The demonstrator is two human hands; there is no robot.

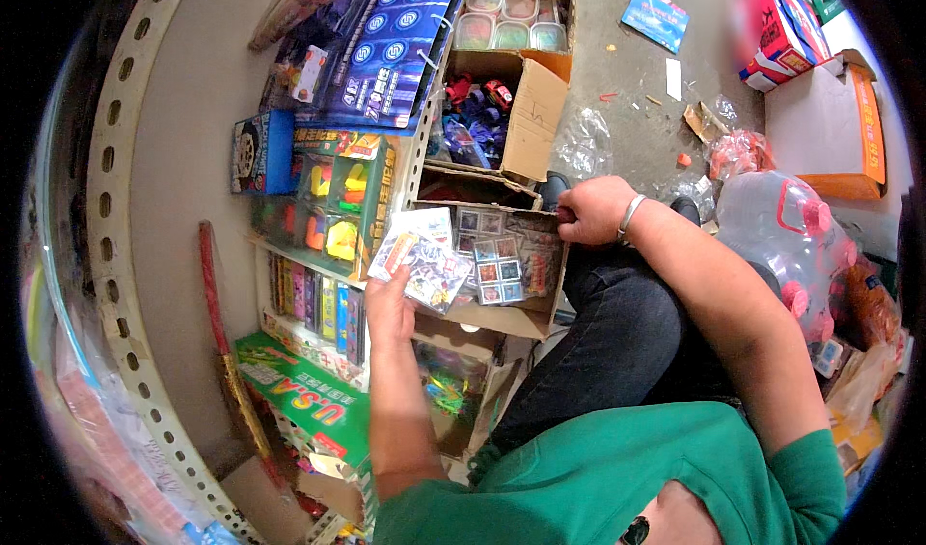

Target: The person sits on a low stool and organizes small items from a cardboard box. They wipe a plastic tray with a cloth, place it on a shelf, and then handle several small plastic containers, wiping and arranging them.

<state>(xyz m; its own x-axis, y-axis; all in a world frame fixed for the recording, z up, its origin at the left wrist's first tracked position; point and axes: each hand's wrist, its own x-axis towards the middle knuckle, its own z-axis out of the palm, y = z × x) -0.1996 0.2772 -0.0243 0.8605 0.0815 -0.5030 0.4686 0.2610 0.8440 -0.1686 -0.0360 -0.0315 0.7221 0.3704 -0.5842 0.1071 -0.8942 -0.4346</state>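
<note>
My left hand (391, 306) holds a clear-wrapped printed packet (427, 270) by its lower left edge, above the left side of an open cardboard box (532, 321). Under and behind that packet, a white packet (427, 223) shows in part. Inside the box lie several sheets of small framed pictures (498, 270) in clear wrap. At the box's upper right corner, my right hand (597, 208) has its fingers curled on the cardboard edge; a small dark reddish thing, not clear in kind, shows at the fingertips.
Beyond stand cardboard boxes with toy cars (498, 93) and lidded plastic tubs (515, 2). To the left are a perforated metal shelf post (108, 190), a boxed toy display (340, 205) and a green box (296, 393). Plastic bottles (774, 234) and wrappers (738, 153) lie at the right.
</note>
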